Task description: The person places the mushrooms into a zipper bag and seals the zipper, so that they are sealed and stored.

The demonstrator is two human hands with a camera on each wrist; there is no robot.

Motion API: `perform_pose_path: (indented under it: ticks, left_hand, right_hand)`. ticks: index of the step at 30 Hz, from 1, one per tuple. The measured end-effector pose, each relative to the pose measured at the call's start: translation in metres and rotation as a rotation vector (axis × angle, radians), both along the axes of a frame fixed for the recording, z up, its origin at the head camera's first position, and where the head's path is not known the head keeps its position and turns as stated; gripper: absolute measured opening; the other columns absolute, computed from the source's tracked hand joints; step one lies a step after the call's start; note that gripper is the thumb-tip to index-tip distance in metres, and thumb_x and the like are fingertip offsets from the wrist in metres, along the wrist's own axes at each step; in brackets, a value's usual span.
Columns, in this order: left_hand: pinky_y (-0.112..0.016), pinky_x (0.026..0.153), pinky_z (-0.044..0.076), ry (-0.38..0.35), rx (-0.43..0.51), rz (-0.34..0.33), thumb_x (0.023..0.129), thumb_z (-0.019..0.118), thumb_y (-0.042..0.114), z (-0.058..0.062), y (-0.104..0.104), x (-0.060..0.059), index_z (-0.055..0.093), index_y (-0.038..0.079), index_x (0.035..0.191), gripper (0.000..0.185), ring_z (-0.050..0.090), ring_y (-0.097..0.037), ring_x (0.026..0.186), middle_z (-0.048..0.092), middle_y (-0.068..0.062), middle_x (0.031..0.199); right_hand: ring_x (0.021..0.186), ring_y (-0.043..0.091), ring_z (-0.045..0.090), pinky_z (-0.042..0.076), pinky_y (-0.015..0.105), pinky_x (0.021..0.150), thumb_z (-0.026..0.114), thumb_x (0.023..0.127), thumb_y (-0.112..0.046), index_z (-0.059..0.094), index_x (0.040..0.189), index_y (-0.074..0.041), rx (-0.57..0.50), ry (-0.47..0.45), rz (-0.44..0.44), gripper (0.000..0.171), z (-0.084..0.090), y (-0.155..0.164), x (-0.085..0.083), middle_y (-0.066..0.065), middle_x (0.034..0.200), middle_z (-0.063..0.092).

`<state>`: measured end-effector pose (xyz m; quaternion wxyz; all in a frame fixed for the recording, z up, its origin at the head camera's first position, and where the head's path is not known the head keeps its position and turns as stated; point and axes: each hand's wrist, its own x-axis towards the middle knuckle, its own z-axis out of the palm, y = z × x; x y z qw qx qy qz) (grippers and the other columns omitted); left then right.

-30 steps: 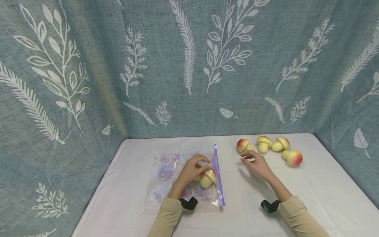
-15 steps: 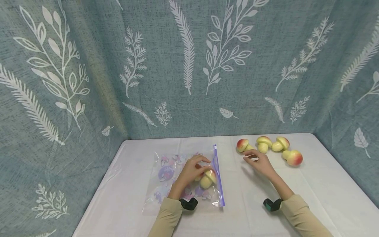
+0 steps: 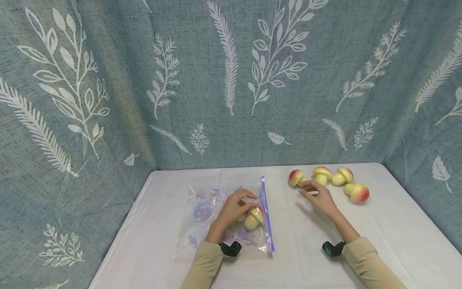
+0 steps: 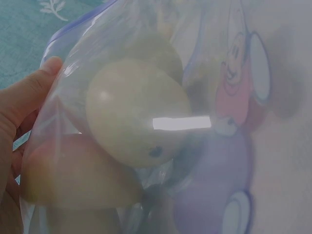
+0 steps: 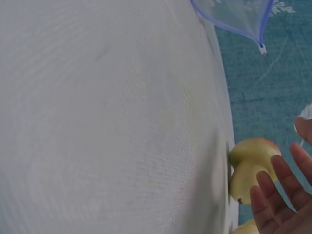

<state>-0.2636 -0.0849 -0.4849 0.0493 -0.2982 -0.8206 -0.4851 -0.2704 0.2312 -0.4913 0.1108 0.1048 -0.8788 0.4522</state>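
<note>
A clear zip bag (image 3: 202,230) with a purple zip edge and cartoon prints lies on the table, holding toy mushrooms (image 3: 251,222) with pale yellow stems and red-tinged caps. My left hand (image 3: 232,208) grips the bag's film close to its zip side; in the left wrist view the thumb (image 4: 41,80) shows at the film, with other fingers partly hidden behind. Just in front of a loose mushroom (image 3: 296,177), my right hand (image 3: 320,197) hovers with relaxed, bent fingers and nothing in them. The right wrist view shows a mushroom (image 5: 251,168) beside those fingers, partly covered by them.
More loose mushrooms stand at the table's back right: one (image 3: 322,175) behind my right hand, another (image 3: 343,176) beside it, and one (image 3: 358,192) farther right. A grey-green leaf-patterned curtain (image 3: 231,100) rises behind the white-covered table (image 3: 144,241).
My right hand has shifted slightly right and toward the back, closer to the loose mushrooms. The left hand and the bag have stayed in place.
</note>
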Motion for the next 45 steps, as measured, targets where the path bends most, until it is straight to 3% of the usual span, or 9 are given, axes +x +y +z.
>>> perform_pose_path:
  ticks: [11,20,34,45]
  left_hand:
    - [-0.024,0.077,0.053,-0.018,-0.002,0.005,0.082,0.07,0.028,-0.001,0.0,0.0,0.068,0.013,0.098,0.021,0.06,-0.026,0.094,0.066,-0.012,0.099]
    - [-0.023,0.077,0.053,-0.008,-0.014,0.007,0.083,0.069,0.029,-0.002,0.0,-0.001,0.068,0.015,0.098,0.02,0.06,-0.023,0.094,0.066,-0.003,0.097]
    - [-0.023,0.076,0.053,0.011,-0.007,0.004,0.083,0.07,0.027,-0.002,-0.001,-0.001,0.068,0.014,0.097,0.019,0.061,-0.024,0.093,0.066,-0.005,0.097]
    - [-0.023,0.075,0.053,0.013,-0.017,0.018,0.082,0.07,0.029,0.0,-0.001,-0.001,0.068,0.015,0.097,0.02,0.061,-0.024,0.091,0.066,0.001,0.096]
  right_hand:
    - [0.103,0.034,0.057,0.051,0.044,0.083,0.064,0.088,-0.027,0.055,0.119,-0.002,-0.053,-0.026,-0.056,0.041,-0.005,0.005,-0.003,0.019,0.118,0.056]
    - [0.108,0.038,0.053,0.05,0.053,0.086,0.063,0.089,-0.025,0.051,0.125,-0.002,-0.056,-0.036,-0.071,0.045,-0.006,0.009,-0.004,0.02,0.128,0.049]
    - [0.11,0.042,0.052,0.049,0.051,0.091,0.064,0.089,-0.024,0.047,0.128,0.002,-0.044,-0.053,-0.074,0.05,-0.008,0.012,-0.01,0.024,0.132,0.046]
    - [0.107,0.042,0.055,0.052,0.051,0.085,0.062,0.09,-0.026,0.046,0.131,0.002,0.009,-0.082,-0.089,0.053,-0.008,0.012,-0.011,0.026,0.131,0.048]
